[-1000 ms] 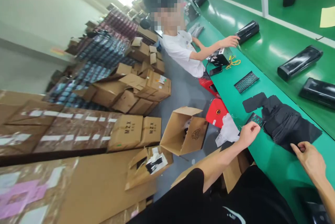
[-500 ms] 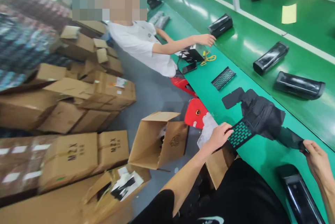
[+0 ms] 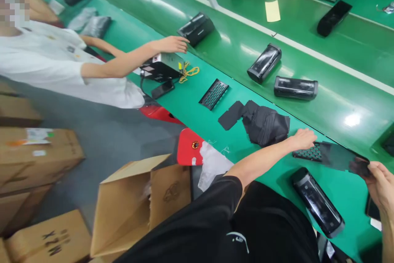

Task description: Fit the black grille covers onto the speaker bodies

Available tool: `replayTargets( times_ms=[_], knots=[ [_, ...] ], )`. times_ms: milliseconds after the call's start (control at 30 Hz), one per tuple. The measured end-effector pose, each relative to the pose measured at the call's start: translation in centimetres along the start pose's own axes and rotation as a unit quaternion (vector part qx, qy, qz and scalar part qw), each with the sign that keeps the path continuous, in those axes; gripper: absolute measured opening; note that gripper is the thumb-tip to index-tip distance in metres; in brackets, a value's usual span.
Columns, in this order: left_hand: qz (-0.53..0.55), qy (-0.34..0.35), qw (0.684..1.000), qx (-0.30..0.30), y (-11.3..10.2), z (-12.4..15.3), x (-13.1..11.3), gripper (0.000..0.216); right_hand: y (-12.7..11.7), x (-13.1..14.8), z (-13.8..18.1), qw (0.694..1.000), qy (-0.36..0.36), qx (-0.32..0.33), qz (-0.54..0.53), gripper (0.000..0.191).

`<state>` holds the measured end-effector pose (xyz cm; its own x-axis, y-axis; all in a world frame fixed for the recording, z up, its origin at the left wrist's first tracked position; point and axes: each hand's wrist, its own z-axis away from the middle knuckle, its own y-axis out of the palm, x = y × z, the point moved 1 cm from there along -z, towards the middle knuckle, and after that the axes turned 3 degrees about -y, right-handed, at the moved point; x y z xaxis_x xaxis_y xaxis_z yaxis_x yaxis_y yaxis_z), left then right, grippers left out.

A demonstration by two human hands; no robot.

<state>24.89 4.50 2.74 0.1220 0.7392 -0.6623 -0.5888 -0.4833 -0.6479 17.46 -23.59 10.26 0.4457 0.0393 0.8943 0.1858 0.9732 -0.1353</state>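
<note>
My left hand is closed on the far-left end of a black perforated grille panel, just above the green bench. A thin black fabric sheet lies over the grille's right part and stretches to the right. Its right end is pinched by my right hand, the fingers closed. Left of my left hand, a pile of black fabric sheets rests on the bench. Nearer to me lies a glossy black cylindrical speaker. Another perforated grille panel lies farther left.
Several wrapped black speakers lie on the green conveyor belt beyond the bench. At left, a co-worker in a white shirt reaches over a black boxy device. A red stool and open carton stand beside the bench.
My view has swung right. Both hands have brought the grille and fabric sheet away from the pile to its right; the sheet now overlaps the grille in a line.
</note>
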Motion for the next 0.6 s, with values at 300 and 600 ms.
replayTargets(
  times_ms=[300, 600],
  knots=[
    [0.480, -0.010, 0.853, 0.205, 0.3, 1.6, -1.5, 0.074, 5.3, -4.5, -1.1, 0.995, 0.072, 0.048, -0.047, 0.045],
    [0.035, -0.066, 0.995, 0.063, 1.9, 1.4, -1.4, 0.028, 5.6, -8.2, -2.4, 0.981, 0.081, 0.036, 0.172, 0.043]
  ],
)
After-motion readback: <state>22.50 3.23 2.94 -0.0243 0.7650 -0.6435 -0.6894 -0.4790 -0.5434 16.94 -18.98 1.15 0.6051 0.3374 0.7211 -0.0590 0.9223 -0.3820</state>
